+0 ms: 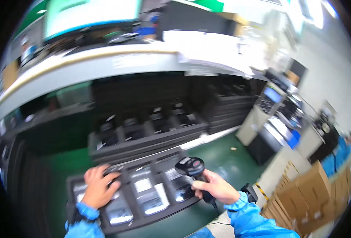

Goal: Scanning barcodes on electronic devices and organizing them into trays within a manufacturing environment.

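In my right hand (215, 186) is a black handheld barcode scanner (190, 166), with fingers wrapped round its handle and its head over the right side of a black foam tray (135, 194). Clear-bagged items (148, 190) with white labels lie in the tray's compartments. My left hand (100, 185) is over the tray's left part, its fingers apart and touching the foam or the items there. What lies right under its fingertips is hidden.
Behind stands a stack of similar trays (147, 139) holding dark items, with more stacks (227, 107) to its right. A shelf (92, 65) with a monitor (90, 18) and papers (211, 47) runs above. Cardboard boxes (310, 190) and another person's blue sleeve (340, 154) are at the right.
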Action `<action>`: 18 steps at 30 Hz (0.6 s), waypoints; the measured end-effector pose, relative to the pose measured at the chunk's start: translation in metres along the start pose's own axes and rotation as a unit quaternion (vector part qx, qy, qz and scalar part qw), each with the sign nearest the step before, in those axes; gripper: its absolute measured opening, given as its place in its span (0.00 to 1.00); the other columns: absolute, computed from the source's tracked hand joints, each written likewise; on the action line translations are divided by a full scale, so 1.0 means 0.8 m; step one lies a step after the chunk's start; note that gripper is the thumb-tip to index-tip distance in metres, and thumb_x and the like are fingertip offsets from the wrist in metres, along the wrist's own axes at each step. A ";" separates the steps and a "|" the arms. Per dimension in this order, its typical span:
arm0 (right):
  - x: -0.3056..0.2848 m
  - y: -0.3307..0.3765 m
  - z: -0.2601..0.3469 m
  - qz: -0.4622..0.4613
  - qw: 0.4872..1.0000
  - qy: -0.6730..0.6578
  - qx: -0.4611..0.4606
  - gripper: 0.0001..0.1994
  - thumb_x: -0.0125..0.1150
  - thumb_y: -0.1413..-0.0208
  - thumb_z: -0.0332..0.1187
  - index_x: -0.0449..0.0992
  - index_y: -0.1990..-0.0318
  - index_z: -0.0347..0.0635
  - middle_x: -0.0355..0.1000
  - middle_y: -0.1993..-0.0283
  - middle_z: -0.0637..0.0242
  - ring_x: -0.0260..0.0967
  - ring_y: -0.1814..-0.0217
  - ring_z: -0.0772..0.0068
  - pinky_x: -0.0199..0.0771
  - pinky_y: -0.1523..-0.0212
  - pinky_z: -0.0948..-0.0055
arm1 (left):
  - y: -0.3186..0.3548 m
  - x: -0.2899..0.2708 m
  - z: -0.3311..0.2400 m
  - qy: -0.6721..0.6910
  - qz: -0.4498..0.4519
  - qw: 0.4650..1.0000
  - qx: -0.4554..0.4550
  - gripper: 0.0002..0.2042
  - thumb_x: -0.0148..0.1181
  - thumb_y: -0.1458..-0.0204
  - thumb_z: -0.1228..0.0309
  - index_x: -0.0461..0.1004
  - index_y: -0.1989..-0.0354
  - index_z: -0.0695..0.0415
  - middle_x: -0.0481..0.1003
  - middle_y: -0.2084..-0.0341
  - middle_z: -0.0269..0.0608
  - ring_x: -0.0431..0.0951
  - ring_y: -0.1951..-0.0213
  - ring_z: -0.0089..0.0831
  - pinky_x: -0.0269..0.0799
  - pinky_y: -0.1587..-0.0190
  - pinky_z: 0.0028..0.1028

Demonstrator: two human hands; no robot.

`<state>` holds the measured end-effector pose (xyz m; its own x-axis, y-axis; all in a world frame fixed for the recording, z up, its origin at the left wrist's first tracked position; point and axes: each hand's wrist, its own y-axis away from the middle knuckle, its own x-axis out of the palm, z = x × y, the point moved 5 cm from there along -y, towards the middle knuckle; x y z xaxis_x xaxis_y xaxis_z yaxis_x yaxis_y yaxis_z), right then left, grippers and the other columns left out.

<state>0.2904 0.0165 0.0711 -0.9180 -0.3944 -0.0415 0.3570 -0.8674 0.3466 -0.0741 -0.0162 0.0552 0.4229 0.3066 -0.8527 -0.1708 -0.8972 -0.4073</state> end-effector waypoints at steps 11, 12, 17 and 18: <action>-0.200 -0.035 -0.071 -0.371 0.891 0.260 -0.014 0.23 0.66 0.48 0.44 0.78 0.50 0.37 0.79 0.56 0.45 0.78 0.51 0.43 0.76 0.49 0.55 | -0.023 0.005 -0.012 0.067 -0.046 0.996 -0.035 0.05 0.58 0.51 0.71 0.74 0.69 0.58 0.73 0.54 0.48 0.72 0.50 0.42 0.61 0.42 0.38; -0.202 -0.036 -0.069 -0.382 0.885 0.266 -0.020 0.23 0.66 0.49 0.45 0.79 0.52 0.37 0.79 0.56 0.44 0.77 0.51 0.42 0.75 0.48 0.54 | -0.031 -0.002 -0.008 0.086 0.021 0.996 -0.023 0.10 0.57 0.41 0.65 0.76 0.57 0.57 0.72 0.46 0.52 0.71 0.45 0.52 0.64 0.41 0.45; -0.203 -0.066 -0.072 -0.369 0.886 0.276 -0.056 0.22 0.64 0.52 0.46 0.81 0.56 0.37 0.79 0.58 0.44 0.78 0.53 0.41 0.77 0.49 0.50 | -0.036 -0.016 -0.020 0.201 -0.056 0.978 -0.015 0.03 0.57 0.41 0.77 0.71 0.62 0.64 0.74 0.52 0.52 0.73 0.51 0.43 0.65 0.43 0.36; -0.198 -0.076 -0.075 -0.369 0.882 0.284 -0.065 0.22 0.64 0.52 0.46 0.81 0.55 0.38 0.79 0.57 0.43 0.78 0.53 0.41 0.77 0.48 0.49 | -0.033 -0.016 -0.014 0.201 -0.035 0.979 -0.009 0.04 0.56 0.40 0.77 0.71 0.60 0.64 0.74 0.53 0.51 0.72 0.51 0.41 0.65 0.43 0.36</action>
<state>0.4245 0.1134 0.0003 -0.6868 0.2364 -0.6873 -0.2521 -0.9644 -0.0798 -0.0651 0.0002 0.0811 0.7495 0.2215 -0.6239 -0.1145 -0.8848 -0.4517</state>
